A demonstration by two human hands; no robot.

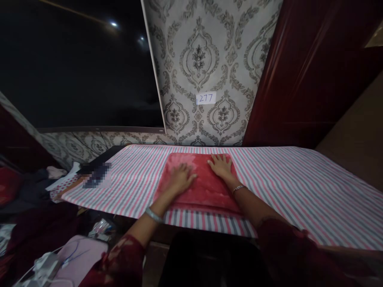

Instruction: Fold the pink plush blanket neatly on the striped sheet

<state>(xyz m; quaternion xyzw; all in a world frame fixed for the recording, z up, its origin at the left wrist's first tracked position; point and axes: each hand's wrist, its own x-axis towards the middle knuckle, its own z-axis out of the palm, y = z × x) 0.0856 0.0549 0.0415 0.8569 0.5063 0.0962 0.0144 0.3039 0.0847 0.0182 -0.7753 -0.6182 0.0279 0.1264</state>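
Note:
A folded red cloth (206, 187) with a soft, plush-looking surface lies on the striped table cover (269, 171), close to the front edge. My left hand (182, 177) rests on its left part with the fingers spread, slightly blurred. On the upper right part of the same cloth, my right hand (220, 165) lies flat, fingers stretched apart. Neither hand grips anything. At the cloth's front edge several folded layers show.
Behind the table stands a patterned wall with a paper label (206, 98) reading 277. A large dark television (80, 63) hangs at left, a dark red panel (293, 71) at right. Clothes and a pink surface (80, 255) with cables are at lower left.

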